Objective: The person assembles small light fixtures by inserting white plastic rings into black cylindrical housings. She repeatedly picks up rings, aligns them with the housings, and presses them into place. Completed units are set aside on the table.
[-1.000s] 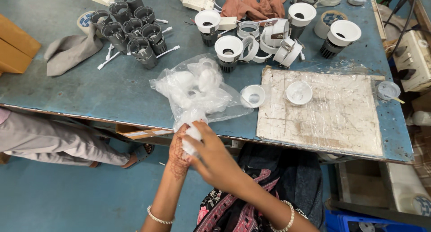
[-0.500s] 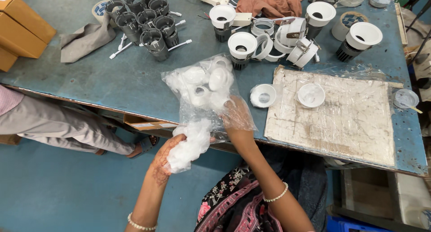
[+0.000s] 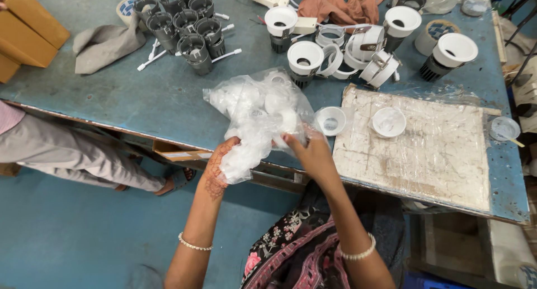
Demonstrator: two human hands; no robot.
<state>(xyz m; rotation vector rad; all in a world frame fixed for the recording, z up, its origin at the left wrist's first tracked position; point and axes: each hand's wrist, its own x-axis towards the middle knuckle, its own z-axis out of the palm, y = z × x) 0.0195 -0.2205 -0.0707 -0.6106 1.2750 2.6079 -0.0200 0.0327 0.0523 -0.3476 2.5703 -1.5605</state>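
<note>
Blue counter (image 3: pixel 140 99) is filling the far half of the view, with a plastic-covered board (image 3: pixel 430 149) lying on its right part. A clear plastic bag (image 3: pixel 257 118) of white round parts is sitting at the counter's near edge, left of the board, its lower end hanging off the edge. Left hand (image 3: pixel 215 169) is gripping the bag's bunched near end, grip clenched on the plastic. Right hand (image 3: pixel 313 152) is pinching the bag's right side, fingers closed on the film. Dark round housings (image 3: pixel 184 20) are clustering far left, white reflector fittings (image 3: pixel 358 48) far centre and right. A grey cloth (image 3: pixel 103 43) is lying beside the housings. Two small white cups (image 3: pixel 331 120) are sitting just right of the bag, one of them on the board.
</note>
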